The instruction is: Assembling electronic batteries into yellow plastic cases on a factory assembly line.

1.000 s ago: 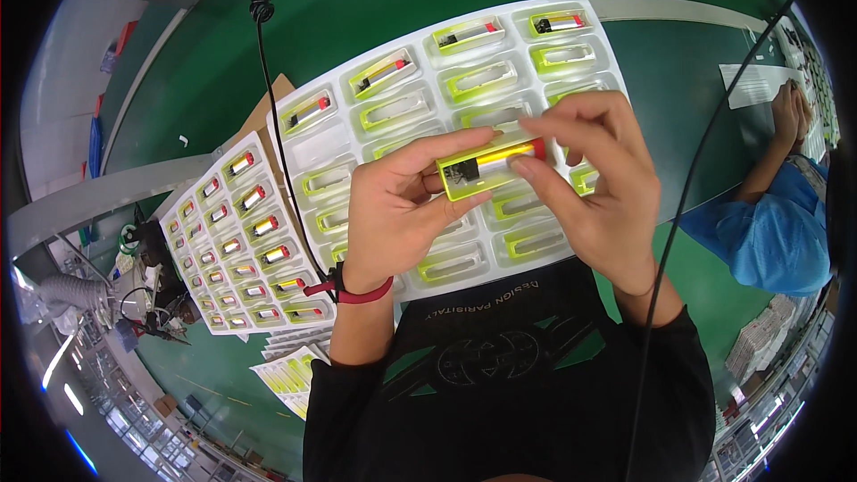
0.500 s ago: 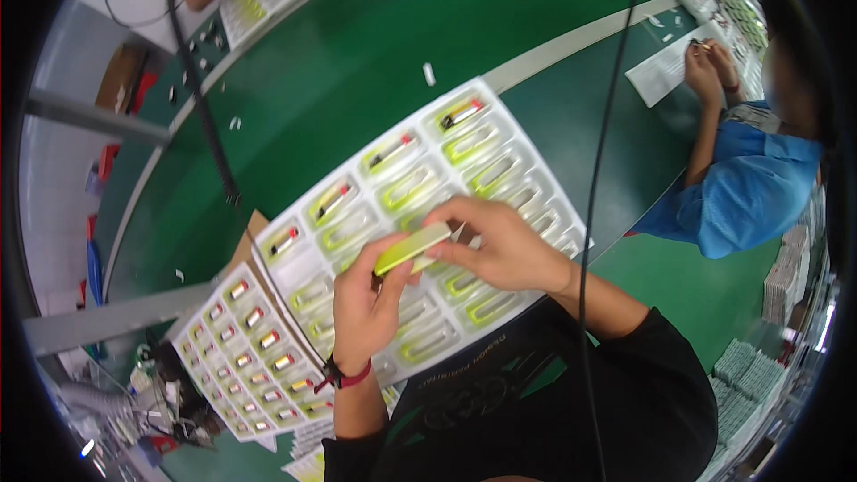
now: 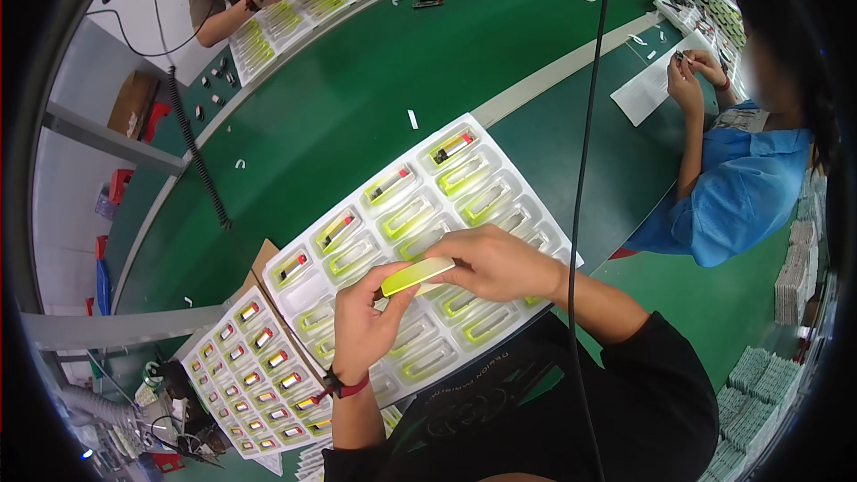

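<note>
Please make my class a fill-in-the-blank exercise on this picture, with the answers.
The left hand and right hand hold ____ yellow-green case between them.
The person's red wristband circles the ____ wrist.
The right-side co-worker's sleeve is ____.
The tabletop beyond the white tray is ____.

Missing words: one; left; blue; green.

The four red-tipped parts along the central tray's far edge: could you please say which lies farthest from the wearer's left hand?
The rightmost part; the other three lie nearer the left hand.
</note>
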A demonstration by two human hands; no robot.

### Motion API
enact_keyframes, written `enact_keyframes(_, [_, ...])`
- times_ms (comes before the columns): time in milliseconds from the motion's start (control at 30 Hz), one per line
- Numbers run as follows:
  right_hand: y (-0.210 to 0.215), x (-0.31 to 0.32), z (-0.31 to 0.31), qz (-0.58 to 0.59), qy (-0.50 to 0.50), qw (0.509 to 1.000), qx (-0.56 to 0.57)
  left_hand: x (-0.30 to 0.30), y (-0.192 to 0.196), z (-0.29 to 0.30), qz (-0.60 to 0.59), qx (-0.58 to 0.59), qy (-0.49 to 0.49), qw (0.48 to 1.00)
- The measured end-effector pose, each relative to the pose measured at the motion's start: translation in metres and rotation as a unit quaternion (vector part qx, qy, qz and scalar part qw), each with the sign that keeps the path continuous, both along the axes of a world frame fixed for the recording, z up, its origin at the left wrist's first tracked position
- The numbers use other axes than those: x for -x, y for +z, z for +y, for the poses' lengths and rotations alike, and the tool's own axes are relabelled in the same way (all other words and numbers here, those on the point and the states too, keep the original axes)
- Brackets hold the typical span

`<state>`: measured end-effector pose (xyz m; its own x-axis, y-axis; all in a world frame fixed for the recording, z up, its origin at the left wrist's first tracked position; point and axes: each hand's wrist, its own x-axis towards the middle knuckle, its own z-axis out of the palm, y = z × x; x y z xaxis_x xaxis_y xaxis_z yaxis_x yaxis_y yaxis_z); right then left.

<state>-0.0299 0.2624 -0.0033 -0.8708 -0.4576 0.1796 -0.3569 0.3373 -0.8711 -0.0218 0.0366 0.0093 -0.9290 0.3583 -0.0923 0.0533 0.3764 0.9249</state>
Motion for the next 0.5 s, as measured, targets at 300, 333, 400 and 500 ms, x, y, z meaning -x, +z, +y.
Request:
enact_keyframes(300, [0.004, -0.015, -0.031, 0.206, -0.086, 0.969, 0.102, -0.007, 0.003, -0.007, 0.187, -0.073, 0.099, 0.975])
enact_keyframes(333, [0.012, -0.017, -0.030, 0.225, -0.075, 0.964, 0.120, -0.005, 0.006, -0.011, 0.250, -0.045, 0.088, 0.963])
enact_keyframes(400, [0.022, -0.019, -0.036, 0.248, -0.047, 0.957, 0.143, -0.011, 0.003, -0.018, 0.274, -0.058, 0.084, 0.956])
enact_keyframes(500, [0.025, -0.019, -0.042, 0.266, -0.015, 0.950, 0.163, -0.019, -0.015, -0.020, 0.178, -0.199, 0.082, 0.960])
